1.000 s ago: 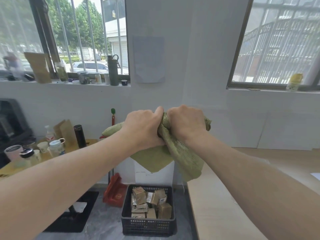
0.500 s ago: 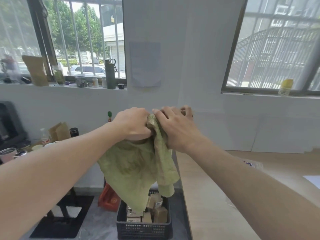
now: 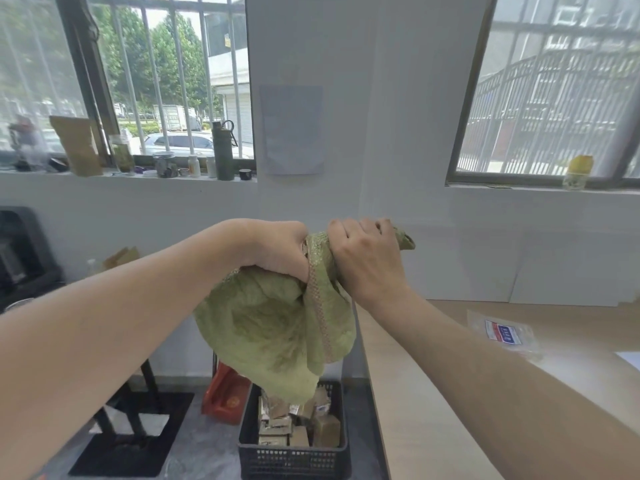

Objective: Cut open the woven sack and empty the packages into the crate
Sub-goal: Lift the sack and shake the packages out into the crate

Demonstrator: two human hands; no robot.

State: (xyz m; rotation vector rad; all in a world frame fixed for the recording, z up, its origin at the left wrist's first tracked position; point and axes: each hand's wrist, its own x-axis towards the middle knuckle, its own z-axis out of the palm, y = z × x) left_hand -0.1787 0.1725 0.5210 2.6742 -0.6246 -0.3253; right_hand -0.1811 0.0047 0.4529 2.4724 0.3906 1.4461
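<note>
A limp green woven sack hangs bunched in front of me at chest height. My left hand grips its gathered top from the left, and my right hand clutches the same bunch from the right, a corner of fabric poking out past its fingers. Directly below on the floor stands a black plastic crate holding several brown taped packages. The sack's lower end hangs over the crate's back edge and hides part of it.
A light wooden table runs along the right, with a clear plastic packet on it. A red dustpan leans beside the crate. A black stand base sits on the floor at left. Bottles line the left windowsill.
The sack went from a tight twisted roll to a loose hanging bundle over the crate. My right hand has closed round the sack's top again; both hands shifted slightly right.
</note>
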